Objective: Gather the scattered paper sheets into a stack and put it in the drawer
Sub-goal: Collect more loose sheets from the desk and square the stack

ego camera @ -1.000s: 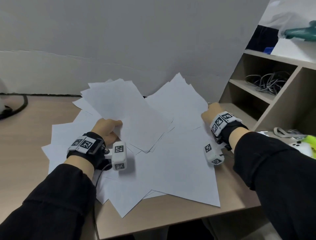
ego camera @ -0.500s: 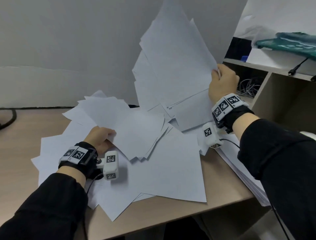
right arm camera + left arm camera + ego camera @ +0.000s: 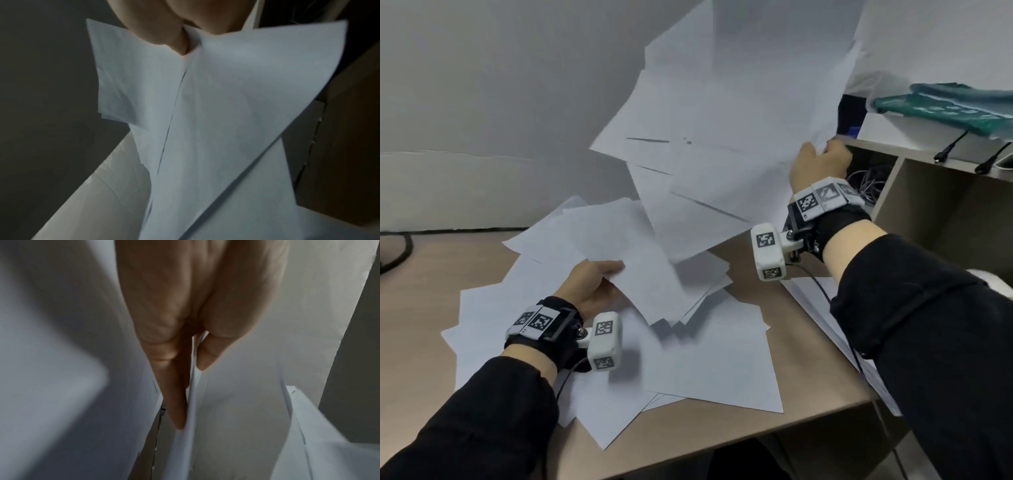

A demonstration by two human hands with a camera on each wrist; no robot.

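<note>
White paper sheets lie scattered over the wooden desk (image 3: 421, 308). My right hand (image 3: 822, 164) grips the right edge of a fanned bundle of sheets (image 3: 722, 137) and holds it raised above the desk's back. In the right wrist view the bundle (image 3: 205, 113) hangs from my pinching fingers (image 3: 164, 29). My left hand (image 3: 592, 284) pinches the near edge of a second bundle (image 3: 619, 246) low over the desk; the left wrist view shows the thumb (image 3: 209, 350) and fingers (image 3: 174, 386) on either side of the sheets (image 3: 191, 418). More loose sheets (image 3: 715, 370) lie flat underneath. No drawer is visible.
A wooden shelf unit (image 3: 935, 212) stands at the right, with cables (image 3: 866, 181) in a compartment and a teal object (image 3: 945, 106) on top. A black cable (image 3: 400, 250) lies at the far left. A grey wall backs the desk. More paper (image 3: 825, 308) hangs off the desk's right edge.
My right hand has lifted its bundle from the desk and raised it higher and to the right. My left hand has kept its hold on the lower bundle, raising it a little.
</note>
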